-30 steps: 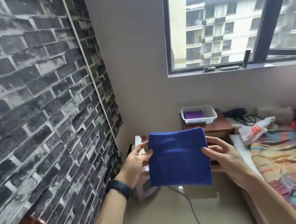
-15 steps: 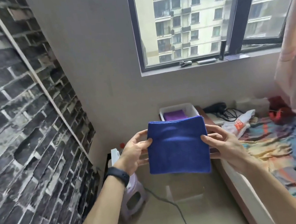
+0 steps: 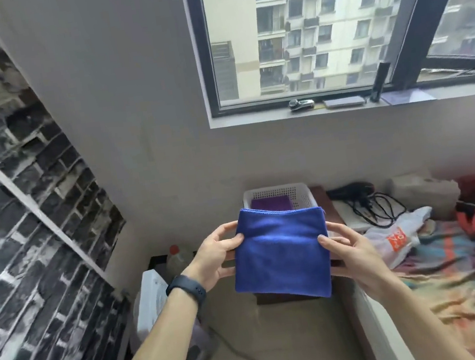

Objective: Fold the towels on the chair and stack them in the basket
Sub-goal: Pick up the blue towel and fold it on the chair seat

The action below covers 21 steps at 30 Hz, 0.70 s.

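fingers (image 3: 233, 240) of my left hand (image 3: 215, 259) pinch one side of the folded blue towel (image 3: 282, 252); my right hand (image 3: 353, 253) pinches the other, holding it up before the white basket (image 3: 302, 198). i'd keep it flat and lay it squarely on the purple towel (image 3: 271, 204) inside. cables (image 3: 378, 206) and a plastic bag (image 3: 397, 234) lie rightward, apart.

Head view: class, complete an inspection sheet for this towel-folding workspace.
Surface: wooden bedside table bears the basket.
Job's things: folded blue towel held up; purple towel lies in the white basket; chair not seen.
Clutter: plastic bag, hair dryer, bottle.
Grippers: left hand and right hand each pinch a side of the blue towel.
Cables: black cord beside the hair dryer; cable on the floor.
Surroundings: window, brick-pattern wall, bed.
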Motion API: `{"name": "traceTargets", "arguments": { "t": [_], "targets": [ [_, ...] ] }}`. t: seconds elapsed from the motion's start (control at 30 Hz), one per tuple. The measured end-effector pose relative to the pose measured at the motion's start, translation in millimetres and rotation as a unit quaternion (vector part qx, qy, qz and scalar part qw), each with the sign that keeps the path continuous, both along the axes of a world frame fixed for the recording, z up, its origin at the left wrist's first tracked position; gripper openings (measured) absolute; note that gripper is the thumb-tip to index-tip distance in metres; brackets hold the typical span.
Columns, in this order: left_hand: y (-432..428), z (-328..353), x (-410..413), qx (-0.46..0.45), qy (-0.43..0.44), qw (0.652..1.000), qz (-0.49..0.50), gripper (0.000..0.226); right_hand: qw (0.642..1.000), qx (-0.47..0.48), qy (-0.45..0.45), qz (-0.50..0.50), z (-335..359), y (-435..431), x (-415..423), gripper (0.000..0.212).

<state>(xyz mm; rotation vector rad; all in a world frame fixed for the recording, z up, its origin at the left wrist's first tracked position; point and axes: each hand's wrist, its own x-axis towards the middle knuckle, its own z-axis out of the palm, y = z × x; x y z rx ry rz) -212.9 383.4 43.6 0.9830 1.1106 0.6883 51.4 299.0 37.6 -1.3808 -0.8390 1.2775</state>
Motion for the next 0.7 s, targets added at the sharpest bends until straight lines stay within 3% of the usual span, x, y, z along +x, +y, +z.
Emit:
{"name": "traceTargets", "arguments": {
  "t": [0.7],
  "targets": [
    [305.6,-194.2,122.1,-0.259,0.064,0.962,0.053,0.024,0.957,-0.285,-0.05,-0.001,-182.8,334.2,98.0,0.02]
  ]
}}
